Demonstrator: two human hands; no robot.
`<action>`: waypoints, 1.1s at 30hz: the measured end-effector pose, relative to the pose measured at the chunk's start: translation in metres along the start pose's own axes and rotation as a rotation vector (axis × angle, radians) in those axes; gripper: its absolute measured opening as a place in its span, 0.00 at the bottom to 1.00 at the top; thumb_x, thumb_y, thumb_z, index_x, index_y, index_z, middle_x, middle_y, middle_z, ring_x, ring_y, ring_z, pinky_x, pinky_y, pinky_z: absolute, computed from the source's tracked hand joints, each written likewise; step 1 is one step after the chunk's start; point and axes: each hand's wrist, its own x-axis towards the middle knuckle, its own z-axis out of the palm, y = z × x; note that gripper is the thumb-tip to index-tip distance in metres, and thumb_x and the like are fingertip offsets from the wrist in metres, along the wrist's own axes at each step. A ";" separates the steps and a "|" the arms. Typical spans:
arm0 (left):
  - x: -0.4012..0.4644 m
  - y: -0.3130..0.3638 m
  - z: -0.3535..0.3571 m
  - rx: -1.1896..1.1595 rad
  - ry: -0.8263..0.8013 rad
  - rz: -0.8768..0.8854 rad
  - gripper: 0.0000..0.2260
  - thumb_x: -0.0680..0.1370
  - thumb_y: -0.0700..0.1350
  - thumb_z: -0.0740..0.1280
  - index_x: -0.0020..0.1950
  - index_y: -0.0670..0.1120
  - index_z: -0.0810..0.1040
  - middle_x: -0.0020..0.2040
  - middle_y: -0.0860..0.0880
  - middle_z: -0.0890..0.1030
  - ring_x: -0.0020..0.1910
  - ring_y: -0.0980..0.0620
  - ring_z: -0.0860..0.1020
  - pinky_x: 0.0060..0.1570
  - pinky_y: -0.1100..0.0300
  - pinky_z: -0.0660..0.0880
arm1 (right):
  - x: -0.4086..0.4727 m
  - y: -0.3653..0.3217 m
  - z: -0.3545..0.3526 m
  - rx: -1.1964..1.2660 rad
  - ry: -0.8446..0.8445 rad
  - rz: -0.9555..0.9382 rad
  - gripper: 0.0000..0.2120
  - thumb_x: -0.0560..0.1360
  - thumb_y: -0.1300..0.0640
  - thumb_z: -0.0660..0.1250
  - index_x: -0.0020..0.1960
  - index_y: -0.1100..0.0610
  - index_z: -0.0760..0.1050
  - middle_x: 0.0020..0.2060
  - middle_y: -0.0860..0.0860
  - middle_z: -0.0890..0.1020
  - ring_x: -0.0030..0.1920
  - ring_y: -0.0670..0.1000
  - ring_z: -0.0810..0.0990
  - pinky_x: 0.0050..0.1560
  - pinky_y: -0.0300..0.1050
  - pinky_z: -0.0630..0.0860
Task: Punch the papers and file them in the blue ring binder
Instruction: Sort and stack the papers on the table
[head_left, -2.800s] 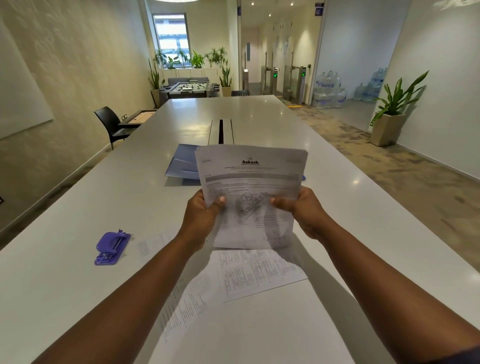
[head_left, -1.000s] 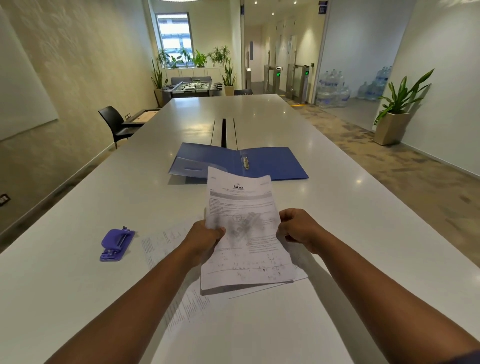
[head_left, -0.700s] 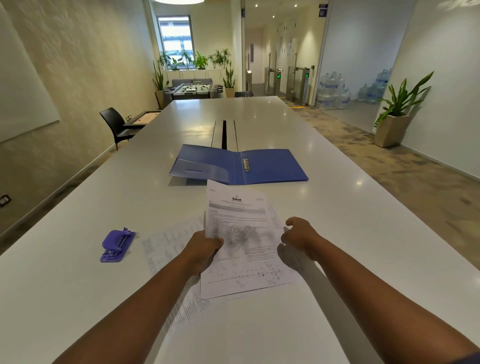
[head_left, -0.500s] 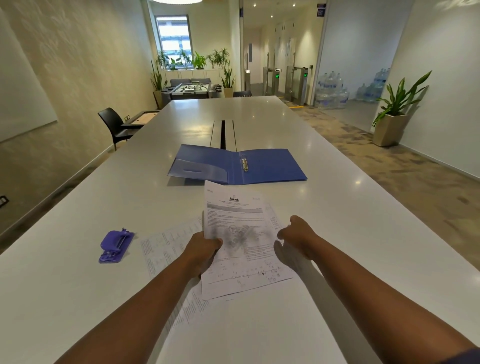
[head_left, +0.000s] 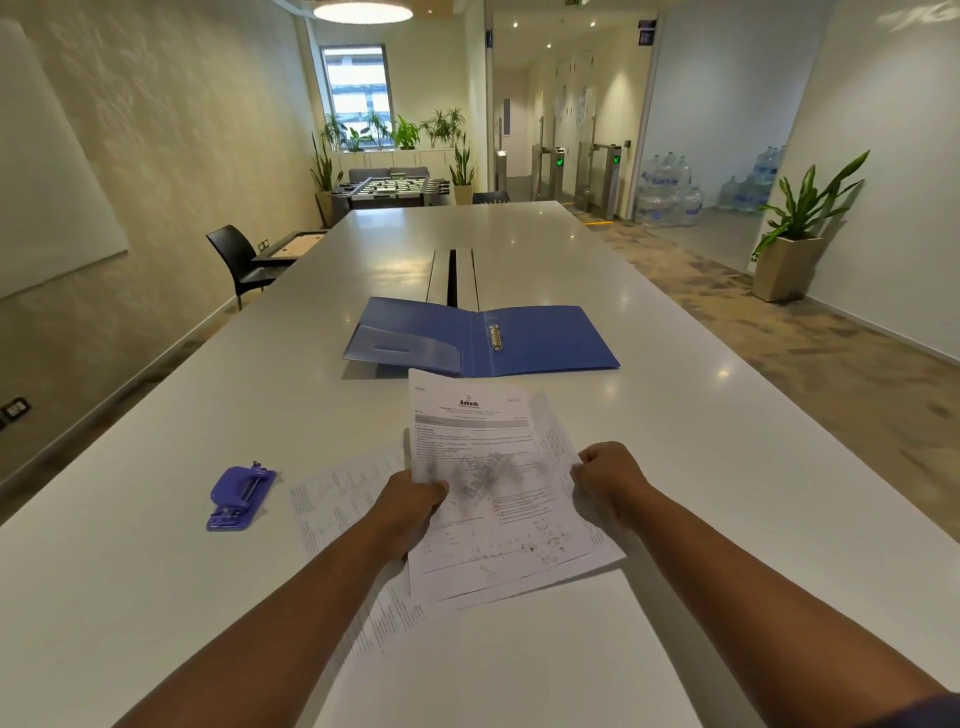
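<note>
A thin sheaf of printed papers (head_left: 483, 488) is pinched at its left edge by the left hand (head_left: 410, 501) and at its right edge by the curled right hand (head_left: 608, 475), low over the white table (head_left: 701, 447). Light and floppy, the sheets are best gripped by opposite edges; the purple hole punch (head_left: 239, 498) lies left, the open blue ring binder (head_left: 483, 335) beyond.

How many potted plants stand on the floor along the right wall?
1. The potted plant stands in a tall beige planter against the right wall, beyond the table. Others may be hidden outside the view.
</note>
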 end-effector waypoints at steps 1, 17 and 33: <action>0.000 0.003 -0.002 -0.010 -0.007 0.004 0.11 0.82 0.34 0.64 0.63 0.42 0.74 0.49 0.45 0.81 0.48 0.45 0.79 0.53 0.54 0.74 | -0.002 -0.001 -0.003 -0.039 0.020 -0.018 0.07 0.75 0.65 0.64 0.41 0.62 0.80 0.40 0.56 0.84 0.40 0.56 0.84 0.37 0.49 0.80; 0.012 0.074 -0.085 0.320 0.263 0.182 0.14 0.80 0.38 0.66 0.65 0.37 0.78 0.58 0.39 0.82 0.55 0.39 0.80 0.56 0.51 0.75 | -0.006 -0.027 -0.069 0.279 0.108 -0.101 0.09 0.82 0.62 0.63 0.47 0.63 0.81 0.46 0.57 0.85 0.45 0.61 0.86 0.50 0.59 0.84; -0.006 0.091 -0.045 0.035 -0.132 0.133 0.13 0.81 0.38 0.66 0.66 0.41 0.77 0.56 0.41 0.85 0.51 0.39 0.85 0.51 0.43 0.83 | -0.018 -0.043 -0.041 0.603 -0.063 -0.145 0.08 0.82 0.57 0.65 0.53 0.61 0.80 0.48 0.56 0.87 0.48 0.59 0.87 0.51 0.57 0.84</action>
